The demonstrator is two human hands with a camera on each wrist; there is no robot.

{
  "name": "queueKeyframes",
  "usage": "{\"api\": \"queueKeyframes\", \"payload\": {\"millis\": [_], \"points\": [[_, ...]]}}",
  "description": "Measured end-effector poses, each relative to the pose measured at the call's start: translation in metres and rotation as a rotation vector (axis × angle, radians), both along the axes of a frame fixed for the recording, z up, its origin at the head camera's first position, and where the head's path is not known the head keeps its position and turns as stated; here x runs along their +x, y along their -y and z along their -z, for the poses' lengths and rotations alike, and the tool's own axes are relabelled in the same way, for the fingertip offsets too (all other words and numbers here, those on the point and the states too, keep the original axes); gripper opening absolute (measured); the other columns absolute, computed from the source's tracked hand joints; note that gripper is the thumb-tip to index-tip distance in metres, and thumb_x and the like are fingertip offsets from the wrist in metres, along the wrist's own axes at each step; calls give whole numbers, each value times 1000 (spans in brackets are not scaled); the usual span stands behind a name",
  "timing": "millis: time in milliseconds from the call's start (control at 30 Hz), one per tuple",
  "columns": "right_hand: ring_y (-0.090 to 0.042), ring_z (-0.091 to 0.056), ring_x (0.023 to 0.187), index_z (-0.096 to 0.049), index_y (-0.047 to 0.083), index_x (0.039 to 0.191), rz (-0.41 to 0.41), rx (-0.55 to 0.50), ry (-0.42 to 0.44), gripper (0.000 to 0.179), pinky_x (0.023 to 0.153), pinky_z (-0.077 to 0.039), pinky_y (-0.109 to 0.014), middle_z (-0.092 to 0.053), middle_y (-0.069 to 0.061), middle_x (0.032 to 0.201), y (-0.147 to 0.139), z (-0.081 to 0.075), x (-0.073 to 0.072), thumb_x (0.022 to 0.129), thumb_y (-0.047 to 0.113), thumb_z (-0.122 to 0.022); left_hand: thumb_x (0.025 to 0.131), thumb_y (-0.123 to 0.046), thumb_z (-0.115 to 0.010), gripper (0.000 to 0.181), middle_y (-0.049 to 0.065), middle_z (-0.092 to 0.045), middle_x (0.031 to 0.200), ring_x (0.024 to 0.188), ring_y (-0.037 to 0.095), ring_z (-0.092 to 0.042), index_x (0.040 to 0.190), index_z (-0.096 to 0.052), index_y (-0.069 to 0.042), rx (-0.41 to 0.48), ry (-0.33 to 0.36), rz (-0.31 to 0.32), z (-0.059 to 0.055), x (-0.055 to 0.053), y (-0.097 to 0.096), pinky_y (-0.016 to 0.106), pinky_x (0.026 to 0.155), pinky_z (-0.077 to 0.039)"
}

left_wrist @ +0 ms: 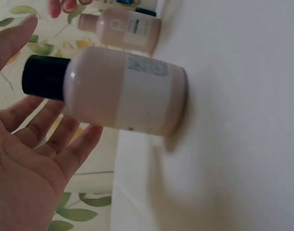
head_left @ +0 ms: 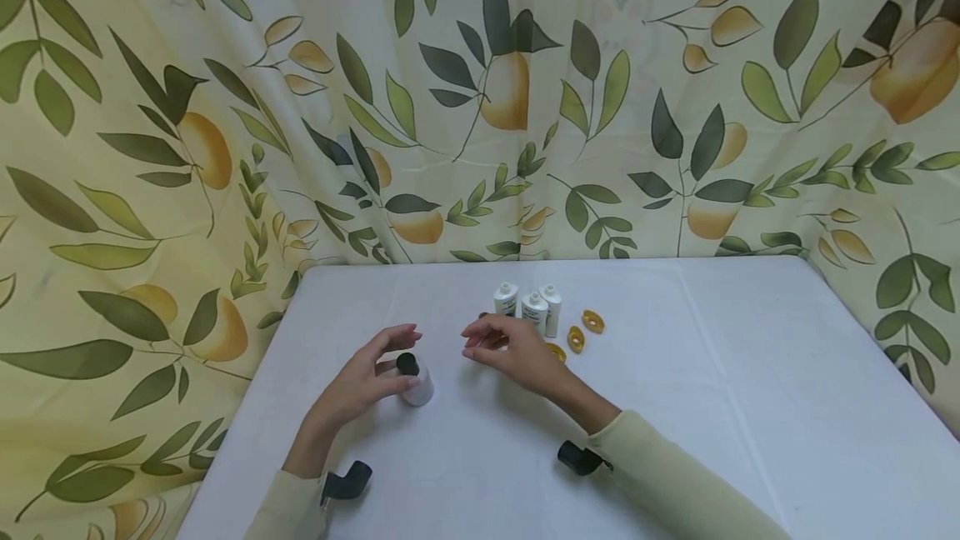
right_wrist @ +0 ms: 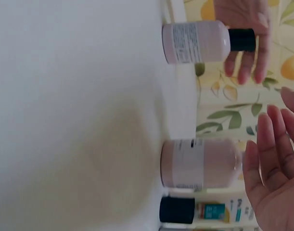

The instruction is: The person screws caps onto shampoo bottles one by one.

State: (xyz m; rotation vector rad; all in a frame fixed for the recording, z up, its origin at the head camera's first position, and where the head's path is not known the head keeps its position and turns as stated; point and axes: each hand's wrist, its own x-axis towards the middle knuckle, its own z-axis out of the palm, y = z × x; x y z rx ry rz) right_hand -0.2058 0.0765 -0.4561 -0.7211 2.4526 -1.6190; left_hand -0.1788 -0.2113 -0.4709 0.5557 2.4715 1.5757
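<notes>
A pale pink bottle with a black cap (left_wrist: 45, 77) stands upright near the left of the table. My left hand (head_left: 369, 375) is around its upper part, thumb on the near side and fingers spread behind, the palm apart from it. A second pink bottle (right_wrist: 202, 163), its neck without a cap, stands to the right, mostly hidden under my right hand in the head view. My right hand (head_left: 517, 350) hovers by its top with loosely bent fingers, nothing between thumb and fingertips. On the table beside that bottle is a loose black cap (right_wrist: 177, 210).
Three white bottles (head_left: 534, 312) with narrow tops stand behind my right hand. Three yellow-brown rings (head_left: 575, 339) lie to their right, one partly hidden by the hand. A white cloth covers the table (head_left: 735, 407); a leaf-and-fruit curtain (head_left: 465, 98) hangs behind it.
</notes>
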Motion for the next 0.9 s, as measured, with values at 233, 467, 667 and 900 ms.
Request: {"api": "queueKeyframes", "payload": {"millis": [233,467,667,900], "points": [[-15,-66,90,-72,14,116,22,-2,-11,27,86,-58,-40,-72,5,102,-14,2,-2,90,17,-79,87,-24,-83,71,-2,-55,145,136,20,-49,147,-46,-26,23,-77,20,-17,-8,-14,47,112,-46],[-17,-65,90,-72,13,118,103,26,-30,32,85,-59,-36,-72,0,108,-26,5,-3,88,10,-80,87,-22,-83,70,-1,-54,146,134,19,-51,146,-48,-26,50,-142,50,-30,-14,-32,44,110,-48],[-17,-67,89,-69,11,119,140,23,-4,35,87,-59,-33,-73,-7,110,-33,10,-5,86,8,-81,87,-19,-83,69,2,-54,146,134,19,-52,146,-49,-25,75,-160,82,-37,-18,-49,42,110,-48],[-14,-66,86,-68,11,122,163,52,16,38,85,-58,-31,-71,-5,118,-36,16,-5,86,12,-82,87,-10,-81,69,10,-54,146,132,24,-53,146,-48,-19,111,-186,113,-40,-21,-69,45,108,-49]]}}
